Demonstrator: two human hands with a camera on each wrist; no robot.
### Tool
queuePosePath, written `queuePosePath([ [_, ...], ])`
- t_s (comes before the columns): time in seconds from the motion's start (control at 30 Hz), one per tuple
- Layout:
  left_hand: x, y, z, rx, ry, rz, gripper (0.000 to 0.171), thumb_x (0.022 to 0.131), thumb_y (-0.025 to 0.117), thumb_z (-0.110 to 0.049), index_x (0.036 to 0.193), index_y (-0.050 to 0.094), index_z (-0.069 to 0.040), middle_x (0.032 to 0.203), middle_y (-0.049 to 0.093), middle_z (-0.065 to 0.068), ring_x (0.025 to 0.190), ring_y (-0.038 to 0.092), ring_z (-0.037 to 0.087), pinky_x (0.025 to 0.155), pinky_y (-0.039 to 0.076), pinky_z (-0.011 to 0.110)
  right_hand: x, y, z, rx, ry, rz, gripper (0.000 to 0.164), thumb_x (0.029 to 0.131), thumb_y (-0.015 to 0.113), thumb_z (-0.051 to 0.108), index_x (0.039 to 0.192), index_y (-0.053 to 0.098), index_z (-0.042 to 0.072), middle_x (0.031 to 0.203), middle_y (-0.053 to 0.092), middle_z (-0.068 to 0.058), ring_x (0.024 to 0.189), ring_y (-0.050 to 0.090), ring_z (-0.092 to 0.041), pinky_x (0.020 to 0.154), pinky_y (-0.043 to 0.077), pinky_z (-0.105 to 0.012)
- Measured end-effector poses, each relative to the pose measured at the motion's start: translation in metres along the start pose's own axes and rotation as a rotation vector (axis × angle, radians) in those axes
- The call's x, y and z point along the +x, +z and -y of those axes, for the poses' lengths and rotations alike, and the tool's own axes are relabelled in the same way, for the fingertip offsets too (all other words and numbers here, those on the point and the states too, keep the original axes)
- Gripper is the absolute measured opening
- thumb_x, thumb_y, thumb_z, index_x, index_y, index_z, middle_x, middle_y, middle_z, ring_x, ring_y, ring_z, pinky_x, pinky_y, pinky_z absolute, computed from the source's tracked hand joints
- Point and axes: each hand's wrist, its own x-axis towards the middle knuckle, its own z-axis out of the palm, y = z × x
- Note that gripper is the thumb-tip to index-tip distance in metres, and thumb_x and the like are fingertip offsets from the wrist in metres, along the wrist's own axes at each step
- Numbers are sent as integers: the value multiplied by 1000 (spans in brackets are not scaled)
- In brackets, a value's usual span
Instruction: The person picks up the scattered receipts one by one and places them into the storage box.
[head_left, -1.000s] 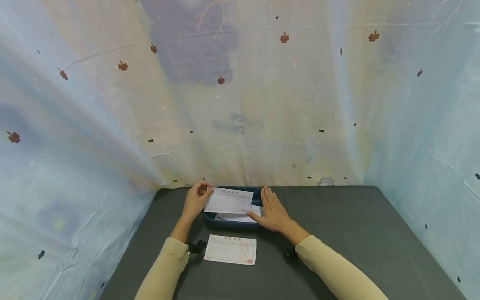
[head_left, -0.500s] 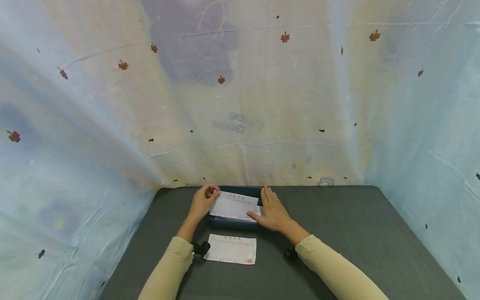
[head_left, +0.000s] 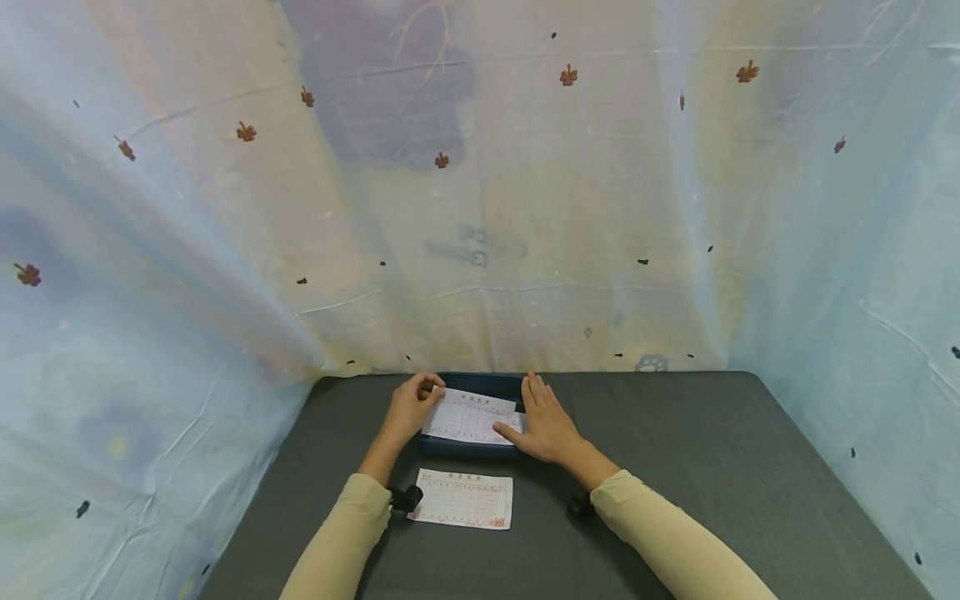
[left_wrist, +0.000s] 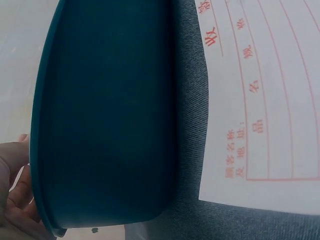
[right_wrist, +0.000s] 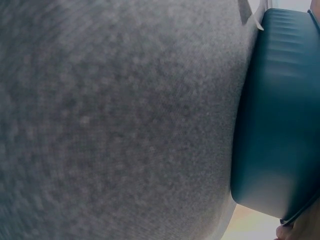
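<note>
A dark blue-green tray (head_left: 468, 450) stands at the table's far edge, with printed paper slips inside. My left hand (head_left: 409, 410) is at the tray's left end and pinches the upper left corner of a receipt (head_left: 471, 415), which lies slightly tilted over the other slips. Straight-fingered, my right hand (head_left: 547, 427) rests along the tray's right end, its thumb reaching over the paper. In the left wrist view the tray's wall (left_wrist: 105, 110) hides part of the left fingers (left_wrist: 19, 190). The right wrist view shows the tray's outer side (right_wrist: 277, 115), with little of the hand.
Another receipt (head_left: 461, 499), printed in red, lies flat on the dark grey table (head_left: 675, 475) in front of the tray. A patterned curtain (head_left: 495, 208) hangs behind the table and along both sides.
My left hand has moved right and slightly down with the receipt, which has come lower over the tray and the slips in it. The tray's left end shows less. The right hand stays still.
</note>
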Motion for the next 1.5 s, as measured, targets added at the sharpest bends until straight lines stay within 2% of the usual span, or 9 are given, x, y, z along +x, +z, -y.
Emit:
queuePosePath([
  [0.6, -6, 3, 2, 114, 65, 14, 7, 102, 76, -12, 108, 74, -15, 105, 74, 5, 92, 67, 21, 84, 58, 44, 0, 5, -2, 3, -21, -20, 113, 100, 54, 74, 166, 20, -13, 176, 13, -29, 164, 15, -44, 133, 17, -56],
  [0.97, -6, -4, 4, 175, 107, -3, 10, 100, 78, -11, 109, 80, -14, 124, 73, 12, 120, 66, 36, 105, 52, 57, 0, 1, 0, 6, -5, -1, 111, 101, 54, 72, 167, 18, -11, 177, 8, -26, 165, 10, -41, 134, 14, -54],
  [1.23, -14, -10, 7, 154, 138, -5, 22, 99, 79, -6, 120, 79, -7, 128, 65, 15, 115, 64, 37, 100, 55, 54, 0, 1, -1, 4, -7, 9, 112, 101, 53, 73, 167, 17, -10, 178, 7, -25, 165, 10, -41, 134, 14, -54],
  [1.5, -21, -20, 11, 114, 93, -10, 23, 103, 76, -14, 124, 68, -8, 115, 66, 12, 103, 64, 26, 90, 56, 44, 0, 0, -2, 11, -13, 6, 113, 101, 53, 73, 167, 17, -10, 177, 7, -25, 165, 11, -42, 134, 15, -54],
])
